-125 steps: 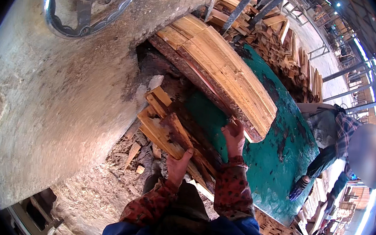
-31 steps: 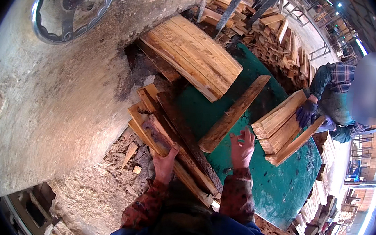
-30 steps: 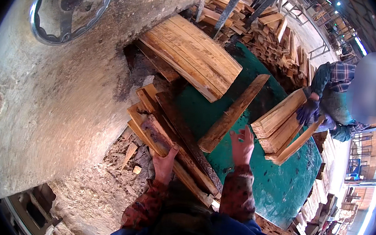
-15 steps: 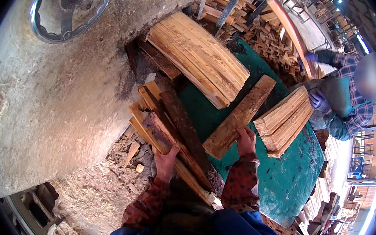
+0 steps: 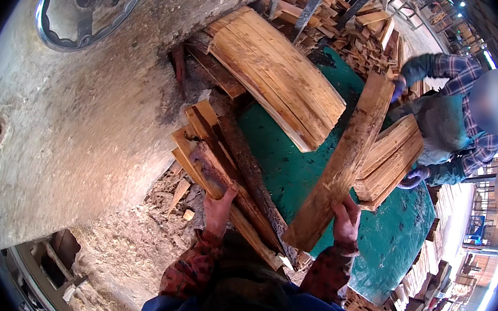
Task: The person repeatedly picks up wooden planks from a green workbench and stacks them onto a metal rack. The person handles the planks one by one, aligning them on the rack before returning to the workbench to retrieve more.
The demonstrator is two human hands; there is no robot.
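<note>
My left hand (image 5: 218, 212) is closed around the near part of a rough board with bark (image 5: 212, 167), among several slanting boards on my left. In my right hand (image 5: 346, 220) is the edge of a long brown plank (image 5: 344, 159), gripped near its closer end. The plank slants away over the green tabletop (image 5: 390, 241) and partly covers a small stack of pale boards (image 5: 395, 160). Beyond, a large stack of pale boards (image 5: 281, 74) lies side by side. A dark bark-edged board (image 5: 254, 168) rests between my hands.
A stained machine panel (image 5: 96, 123) with a metal handwheel (image 5: 89, 5) stands at left. Sawdust and scraps (image 5: 133, 240) cover the floor below. Across the table is a co-worker in a checked shirt (image 5: 463, 80), one gloved hand (image 5: 398, 89) by the plank's far end. Offcuts (image 5: 356, 40) pile up behind.
The plank at my right hand looks larger and nearer, and my right hand has shifted right and closer. The co-worker's upraised board is no longer seen raised, and that arm is lower. My left hand stays.
</note>
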